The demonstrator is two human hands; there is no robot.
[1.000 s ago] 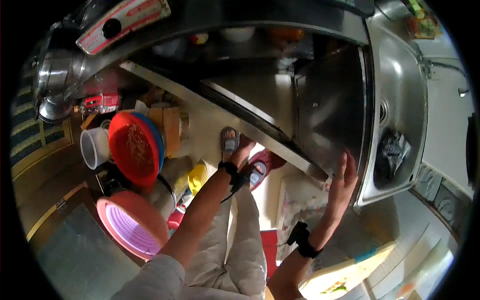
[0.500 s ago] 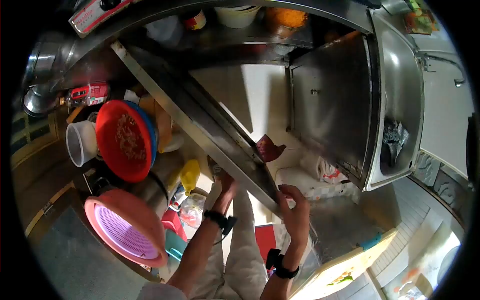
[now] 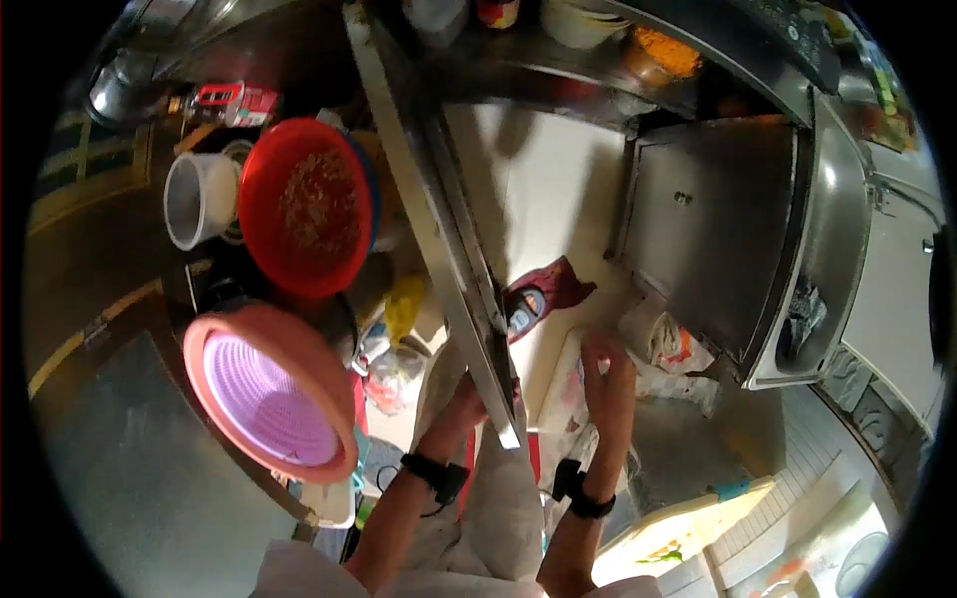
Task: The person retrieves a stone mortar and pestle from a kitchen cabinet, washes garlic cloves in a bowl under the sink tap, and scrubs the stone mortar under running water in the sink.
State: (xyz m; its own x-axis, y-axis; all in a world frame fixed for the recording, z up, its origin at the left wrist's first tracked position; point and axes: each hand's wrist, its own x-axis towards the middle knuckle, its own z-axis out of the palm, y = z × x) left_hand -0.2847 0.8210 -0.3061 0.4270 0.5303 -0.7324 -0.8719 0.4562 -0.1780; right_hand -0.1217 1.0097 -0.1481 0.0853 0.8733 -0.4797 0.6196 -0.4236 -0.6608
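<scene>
A long steel cabinet door (image 3: 424,199), seen nearly edge-on, stands swung out and slants across the middle. My left hand (image 3: 461,407) grips its near lower end, with some fingers hidden behind the metal. To the right of the door, my right hand (image 3: 608,384) hovers apart from it, over crumpled plastic and cloth. Its fingers are bent, a gap shows between thumb and finger, and nothing is visible in it. Close to the door's inner side lies a dark red packet or cloth (image 3: 568,284) with a grey patch; I cannot make out its kind.
On the left are a red basin (image 3: 264,219) with pale bits inside, a clear tub (image 3: 189,204) and a pink basin (image 3: 344,439) holding a purple colander (image 3: 259,399). A steel sink (image 3: 832,229) and a shut cabinet door (image 3: 713,199) stand right. A cutting board (image 3: 638,543) is below.
The long door has turned to a steeper angle in view. My right hand has come off its end and moved right; my left hand now holds that end. The view has shifted.
</scene>
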